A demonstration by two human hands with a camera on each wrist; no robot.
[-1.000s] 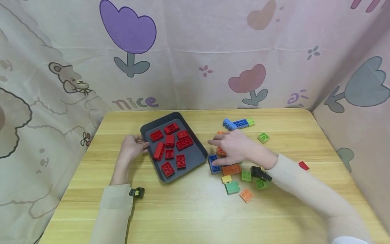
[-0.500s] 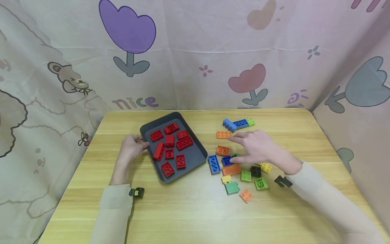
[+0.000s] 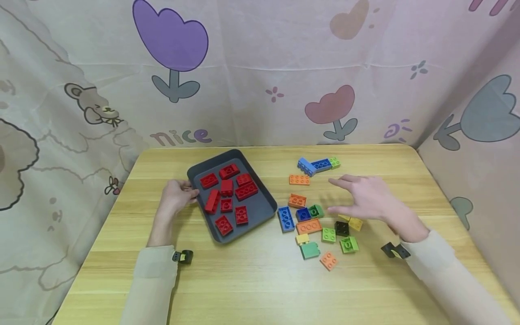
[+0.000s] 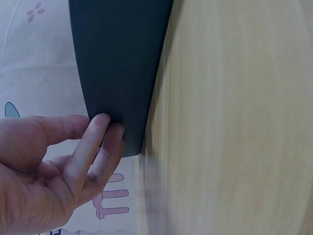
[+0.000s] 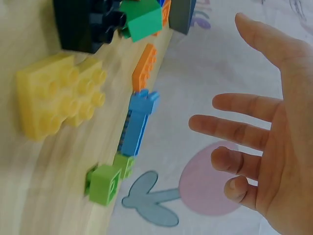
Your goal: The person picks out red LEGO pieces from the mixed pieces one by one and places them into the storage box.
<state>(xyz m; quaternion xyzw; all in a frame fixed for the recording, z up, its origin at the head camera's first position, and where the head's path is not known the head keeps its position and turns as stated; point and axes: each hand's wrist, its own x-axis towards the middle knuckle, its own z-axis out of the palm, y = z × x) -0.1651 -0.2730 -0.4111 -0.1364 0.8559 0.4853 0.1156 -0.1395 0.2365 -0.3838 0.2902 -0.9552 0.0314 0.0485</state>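
Observation:
A dark grey tray (image 3: 260,216) lies on the table, with several red toy bricks (image 3: 246,191) inside. At its left side, my left hand (image 3: 175,195) grips the rim. In the left wrist view, the thumb is over the tray's edge and the fingers press its outer wall (image 4: 117,58). My right hand (image 3: 367,197) hovers with spread fingers at the right of the loose bricks, holding nothing. Nearest to it are yellow bricks (image 3: 355,224), partly covered by the hand in the head view, a black brick (image 3: 342,228) and a green brick (image 3: 316,211).
Right of the tray lie a blue brick (image 3: 286,219), orange bricks (image 3: 299,180) and lime bricks (image 3: 328,234). Farther back, a light blue brick (image 3: 306,166) leans on a dark blue one (image 3: 322,165). A patterned cloth (image 3: 252,113) hangs behind the table (image 3: 227,289).
My right hand has drawn back to the right, uncovering orange, blue and green bricks. The red piece seen earlier at the far right is out of sight. My left hand and the tray stay put.

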